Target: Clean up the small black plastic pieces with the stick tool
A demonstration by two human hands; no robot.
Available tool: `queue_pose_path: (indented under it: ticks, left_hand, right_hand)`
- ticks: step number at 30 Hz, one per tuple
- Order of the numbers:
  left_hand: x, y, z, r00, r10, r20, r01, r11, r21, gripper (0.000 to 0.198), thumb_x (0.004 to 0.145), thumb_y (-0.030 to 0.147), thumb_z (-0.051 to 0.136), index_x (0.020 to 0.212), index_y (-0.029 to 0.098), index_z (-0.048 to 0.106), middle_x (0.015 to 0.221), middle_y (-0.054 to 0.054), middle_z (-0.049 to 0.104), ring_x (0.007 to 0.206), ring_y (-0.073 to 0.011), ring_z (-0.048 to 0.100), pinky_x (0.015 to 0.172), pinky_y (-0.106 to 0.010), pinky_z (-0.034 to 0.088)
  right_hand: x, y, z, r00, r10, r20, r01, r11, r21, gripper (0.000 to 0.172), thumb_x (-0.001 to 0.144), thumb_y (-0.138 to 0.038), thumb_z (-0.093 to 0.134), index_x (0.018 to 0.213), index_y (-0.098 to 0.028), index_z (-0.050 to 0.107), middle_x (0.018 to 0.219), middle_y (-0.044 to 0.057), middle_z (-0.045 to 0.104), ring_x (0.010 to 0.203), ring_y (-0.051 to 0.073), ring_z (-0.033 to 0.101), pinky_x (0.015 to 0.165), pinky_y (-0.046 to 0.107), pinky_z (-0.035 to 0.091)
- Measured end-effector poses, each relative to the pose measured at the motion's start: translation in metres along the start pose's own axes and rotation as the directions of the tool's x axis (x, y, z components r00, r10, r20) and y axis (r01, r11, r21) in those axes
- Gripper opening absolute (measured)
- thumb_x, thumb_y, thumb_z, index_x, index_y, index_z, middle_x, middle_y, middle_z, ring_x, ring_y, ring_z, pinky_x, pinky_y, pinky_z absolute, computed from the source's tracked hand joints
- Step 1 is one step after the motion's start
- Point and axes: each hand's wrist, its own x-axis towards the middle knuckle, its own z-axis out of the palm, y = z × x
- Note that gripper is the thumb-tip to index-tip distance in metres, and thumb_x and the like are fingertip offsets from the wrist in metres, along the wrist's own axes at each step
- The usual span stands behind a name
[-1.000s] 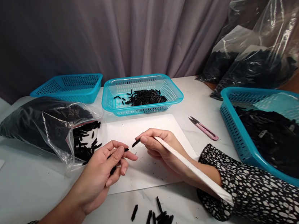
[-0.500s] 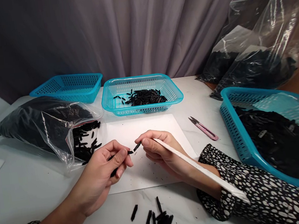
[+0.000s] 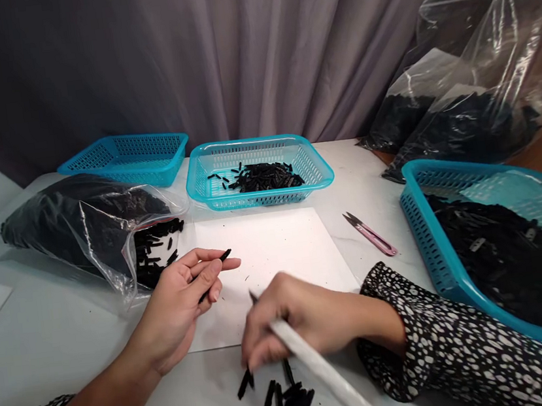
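Observation:
My left hand (image 3: 188,299) is over the left edge of a white sheet (image 3: 281,248), with a small, thin black strip (image 3: 227,255) pinched between thumb and fingers. More dark material shows below its fingers. My right hand (image 3: 286,323), blurred by motion, grips a long tool with a white handle (image 3: 316,369); its dark pointed tip (image 3: 253,295) sticks out past the knuckles. The fingertips reach down to a loose black strip (image 3: 244,385) on the table, and another short black piece is close under them. Several more black strips (image 3: 295,397) lie in a small heap beside it.
A clear bag (image 3: 82,233) of black strips lies open at left. Behind are a blue basket (image 3: 163,170) and a light-blue basket (image 3: 263,197) holding strips. Pink thread snips (image 3: 371,235) lie right of the sheet, near a large blue basket (image 3: 424,243) and filled bags (image 3: 478,118).
My right hand has moved down toward me from the sheet to the loose strips, carrying the white-handled tool. My left hand stays nearly in place; its strip now points more upward.

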Motion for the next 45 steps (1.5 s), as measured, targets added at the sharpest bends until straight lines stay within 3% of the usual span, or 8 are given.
queue_pose_path:
  ticks: [2, 4, 7, 10, 12, 22, 32, 45]
  left_hand:
    - [0.000, -0.001, 0.000, 1.000, 0.016, -0.003, -0.016, 0.999, 0.032, 0.026, 0.085, 0.041, 0.074, 0.092, 0.017, 0.065, 0.082, -0.005, 0.074, 0.052, -0.0052, 0.034, 0.046, -0.017, 0.024]
    - [-0.001, -0.002, 0.001, 0.999, 0.041, -0.007, -0.041, 0.998, 0.046, 0.028, 0.083, 0.042, 0.075, 0.088, 0.017, 0.065, 0.082, -0.006, 0.076, 0.052, -0.0053, 0.035, 0.045, -0.018, 0.024]
    - [-0.002, -0.002, 0.002, 0.994, 0.103, -0.021, -0.102, 0.993, 0.051, 0.030, 0.079, 0.042, 0.079, 0.083, 0.016, 0.064, 0.083, -0.006, 0.076, 0.052, -0.0055, 0.037, 0.045, -0.019, 0.025]
    - [-0.002, -0.003, 0.003, 0.986, 0.165, -0.019, -0.163, 0.983, 0.089, 0.028, 0.078, 0.041, 0.079, 0.079, 0.017, 0.065, 0.076, -0.004, 0.074, 0.053, -0.0068, 0.040, 0.047, -0.020, 0.028]
    - [-0.003, -0.003, 0.003, 0.979, 0.202, -0.012, -0.199, 0.970, 0.137, 0.025, 0.080, 0.041, 0.078, 0.078, 0.018, 0.066, 0.076, -0.003, 0.074, 0.054, -0.0075, 0.041, 0.048, -0.021, 0.030]
    - [-0.008, 0.000, 0.005, 0.967, 0.253, 0.039, -0.251, 0.910, 0.329, 0.017, 0.084, 0.036, 0.072, 0.079, 0.020, 0.069, 0.073, 0.000, 0.069, 0.055, -0.0096, 0.038, 0.051, -0.025, 0.030]
    - [-0.004, 0.000, 0.001, 0.987, -0.147, 0.064, 0.151, 0.987, -0.049, 0.017, 0.093, 0.020, 0.057, 0.101, 0.016, 0.071, 0.089, -0.005, 0.065, 0.070, -0.0109, 0.046, 0.056, -0.021, 0.031]
    - [-0.009, 0.002, 0.001, 0.986, -0.072, 0.149, 0.067, 0.997, 0.036, 0.031, 0.096, 0.048, 0.055, 0.093, 0.019, 0.066, 0.061, 0.005, 0.055, 0.048, -0.0074, 0.028, 0.053, -0.025, 0.022]
  right_hand:
    - [-0.003, 0.001, 0.004, 0.978, -0.057, 0.199, 0.100, 0.971, -0.216, 0.015, 0.092, -0.026, 0.069, 0.089, -0.014, 0.077, 0.074, 0.005, 0.075, 0.060, 0.013, 0.063, 0.060, 0.024, 0.047]
    - [-0.004, 0.004, 0.007, 0.978, -0.134, 0.159, 0.181, 0.927, -0.330, 0.023, 0.093, -0.035, 0.068, 0.084, -0.016, 0.077, 0.066, 0.003, 0.073, 0.055, 0.013, 0.059, 0.055, 0.025, 0.044]
    - [-0.002, 0.008, 0.006, 0.943, -0.224, -0.246, 0.118, 0.916, -0.384, 0.030, 0.094, -0.041, 0.066, 0.078, -0.018, 0.074, 0.062, 0.002, 0.069, 0.052, 0.012, 0.055, 0.053, 0.025, 0.041]
    - [0.001, 0.008, 0.002, 0.728, -0.219, -0.650, -0.023, 0.940, -0.341, 0.025, 0.091, -0.040, 0.070, 0.078, -0.019, 0.071, 0.064, 0.001, 0.067, 0.054, 0.012, 0.052, 0.053, 0.026, 0.040]
    - [0.003, 0.008, -0.001, 0.641, -0.173, -0.748, -0.057, 0.961, -0.271, 0.018, 0.087, -0.038, 0.074, 0.083, -0.020, 0.073, 0.067, -0.001, 0.066, 0.057, 0.013, 0.053, 0.056, 0.027, 0.041]
    - [0.007, 0.009, 0.000, 0.708, 0.027, -0.706, -0.043, 0.999, -0.004, 0.013, 0.085, -0.032, 0.073, 0.079, -0.022, 0.078, 0.073, 0.001, 0.072, 0.066, 0.016, 0.060, 0.064, 0.030, 0.047]
    - [0.007, 0.007, 0.000, 0.672, 0.025, -0.740, 0.018, 0.999, 0.049, 0.008, 0.084, -0.025, 0.075, 0.088, -0.027, 0.081, 0.083, 0.002, 0.078, 0.074, 0.017, 0.068, 0.071, 0.031, 0.053]
    - [0.006, 0.015, 0.000, 0.681, 0.150, -0.716, 0.011, 0.977, 0.215, 0.020, 0.082, -0.041, 0.079, 0.091, -0.023, 0.080, 0.052, -0.006, 0.041, 0.049, 0.010, 0.032, 0.044, 0.026, 0.024]
